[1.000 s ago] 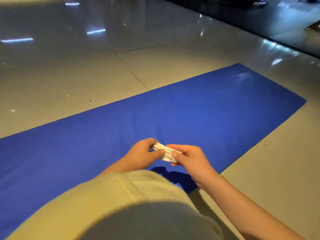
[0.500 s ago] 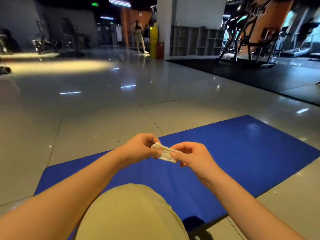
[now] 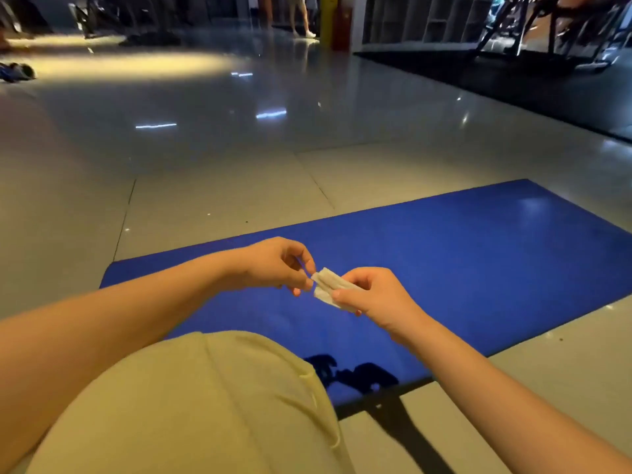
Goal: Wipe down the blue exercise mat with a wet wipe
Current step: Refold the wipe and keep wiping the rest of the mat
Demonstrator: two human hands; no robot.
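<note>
White wipe (image 3: pixel 329 284) — our left hand (image 3: pixel 273 265) pinches its tip, our right hand (image 3: pixel 376 297) grips its middle, over the blue mat (image 3: pixel 478 261).

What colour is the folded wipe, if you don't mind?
The wet wipe is white, clearest in the head view.

Nothing in view can be read: no writing, label, brand, number or sign. The folded wet wipe (image 3: pixel 330 285) shows only plain white. The blue exercise mat (image 3: pixel 478 268) beneath it shows a plain blue face. The yellow post (image 3: pixel 329 18) and the shelving (image 3: pixel 427 18), both far beyond the mat, are too dim and blurred to make out any mark on them.
</note>
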